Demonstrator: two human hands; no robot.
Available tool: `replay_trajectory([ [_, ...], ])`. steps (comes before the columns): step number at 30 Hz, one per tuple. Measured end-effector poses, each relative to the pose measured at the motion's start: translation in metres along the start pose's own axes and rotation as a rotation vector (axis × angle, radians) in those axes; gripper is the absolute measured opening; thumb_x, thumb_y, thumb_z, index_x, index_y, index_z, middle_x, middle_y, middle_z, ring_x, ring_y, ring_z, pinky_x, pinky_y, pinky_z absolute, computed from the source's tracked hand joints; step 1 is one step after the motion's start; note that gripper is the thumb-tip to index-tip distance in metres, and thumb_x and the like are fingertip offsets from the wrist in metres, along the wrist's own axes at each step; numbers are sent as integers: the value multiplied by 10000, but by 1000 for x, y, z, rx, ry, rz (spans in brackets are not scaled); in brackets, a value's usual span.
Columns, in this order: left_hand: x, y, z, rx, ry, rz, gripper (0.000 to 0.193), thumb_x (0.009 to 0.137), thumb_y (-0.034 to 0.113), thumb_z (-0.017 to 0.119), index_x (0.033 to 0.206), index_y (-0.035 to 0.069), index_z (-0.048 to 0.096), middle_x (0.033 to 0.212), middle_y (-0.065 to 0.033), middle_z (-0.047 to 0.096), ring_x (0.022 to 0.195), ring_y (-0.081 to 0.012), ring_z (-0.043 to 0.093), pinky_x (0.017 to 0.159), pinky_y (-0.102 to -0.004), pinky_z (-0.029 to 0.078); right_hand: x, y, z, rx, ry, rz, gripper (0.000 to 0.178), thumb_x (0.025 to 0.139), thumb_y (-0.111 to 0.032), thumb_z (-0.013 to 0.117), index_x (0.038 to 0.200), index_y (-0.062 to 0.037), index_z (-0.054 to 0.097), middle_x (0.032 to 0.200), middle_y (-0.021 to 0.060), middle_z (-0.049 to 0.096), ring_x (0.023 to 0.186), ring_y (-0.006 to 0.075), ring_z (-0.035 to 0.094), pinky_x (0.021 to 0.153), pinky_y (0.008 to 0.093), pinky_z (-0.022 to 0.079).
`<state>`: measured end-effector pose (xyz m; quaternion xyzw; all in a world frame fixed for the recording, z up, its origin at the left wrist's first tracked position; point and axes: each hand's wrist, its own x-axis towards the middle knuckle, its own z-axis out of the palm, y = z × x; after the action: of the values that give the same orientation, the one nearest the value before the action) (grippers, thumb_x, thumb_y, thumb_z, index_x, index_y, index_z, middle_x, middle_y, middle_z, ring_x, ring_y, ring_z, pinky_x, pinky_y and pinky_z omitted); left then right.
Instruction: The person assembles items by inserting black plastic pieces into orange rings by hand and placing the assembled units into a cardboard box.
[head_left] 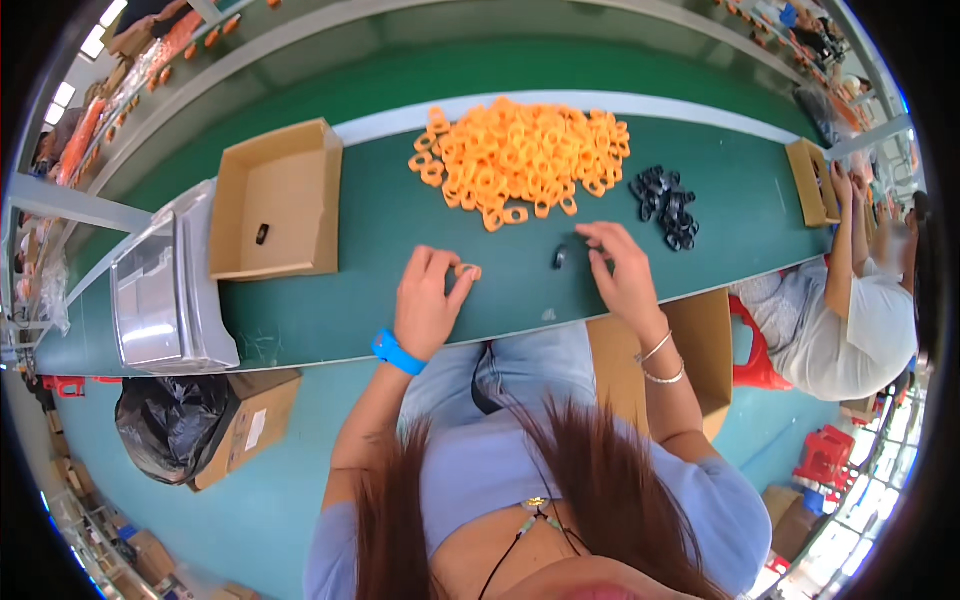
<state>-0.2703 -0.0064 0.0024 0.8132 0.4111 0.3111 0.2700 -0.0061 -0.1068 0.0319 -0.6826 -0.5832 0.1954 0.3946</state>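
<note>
So on the far left a shiny grey plastic bin point(165, 290) is sitting on the green counter point(370, 305), with a black bag point(170, 425) bulging out of a carton below. Next along, an open cardboard box point(275, 200) is holding one little black part point(262, 234). Then the left hand point(426, 300), with a blue wristband point(398, 353) behind it, is pinching a small orange ring point(470, 271) between thumb and fingertips, just above the counter. Farther back, a big heap of orange rings point(530, 150) is spreading out, a few lying loose at its edges. A single black clip point(560, 257) is lying between the two hands, near the right hand point(622, 272), which is holding its thumb and fingers apart. Just past that, a smaller black pile point(665, 205) is sitting, and at the far right a co-worker point(835, 315) is reaching toward a small cardboard box point(812, 185).
</note>
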Motion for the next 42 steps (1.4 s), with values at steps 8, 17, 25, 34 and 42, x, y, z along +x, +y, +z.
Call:
replay_trajectory([
  [8, -7, -2, -11, -87, -119, -30, 273, 807, 51, 790, 1050, 23, 671, 1007, -87, 589, 801, -219, 571, 659, -320, 491, 6, -4, 7, -1, -171, -92, 386, 818, 43, 733, 1188, -46, 669, 1116, 97, 639, 913, 213, 637, 766, 294, 531],
  [17, -2, 16, 8, -51, -123, 5, 258, 804, 106, 793, 1016, 36, 664, 1015, -105, 577, 939, -307, 567, 794, -405, 493, 5, -18, 18, -32, -227, 59, 508, 693, -101, 880, 1156, -68, 674, 1030, 72, 624, 835, 199, 618, 722, 326, 530],
  [25, 6, 15, 9, -35, -148, 61, 188, 854, 119, 753, 1007, 44, 674, 987, -102, 579, 904, -296, 589, 749, -401, 508, -10, 8, 11, -6, -180, -60, 402, 768, 23, 790, 1151, -49, 691, 972, 63, 659, 761, 167, 614, 667, 277, 513],
  [34, 12, 18, 13, -157, -122, -108, 106, 924, 103, 683, 909, 9, 637, 946, -136, 566, 776, -340, 608, 670, -434, 508, 6, -8, 23, 16, -43, 51, 371, 825, 10, 756, 1184, -33, 670, 906, 73, 639, 723, 160, 611, 651, 266, 511],
  [42, 3, 27, 10, -66, -166, -34, 114, 906, 94, 717, 953, 11, 654, 948, -111, 566, 743, -272, 612, 657, -375, 517, 3, -25, 35, 87, -36, 59, 393, 823, -20, 772, 1199, -36, 657, 964, 73, 648, 814, 170, 618, 709, 286, 514],
])
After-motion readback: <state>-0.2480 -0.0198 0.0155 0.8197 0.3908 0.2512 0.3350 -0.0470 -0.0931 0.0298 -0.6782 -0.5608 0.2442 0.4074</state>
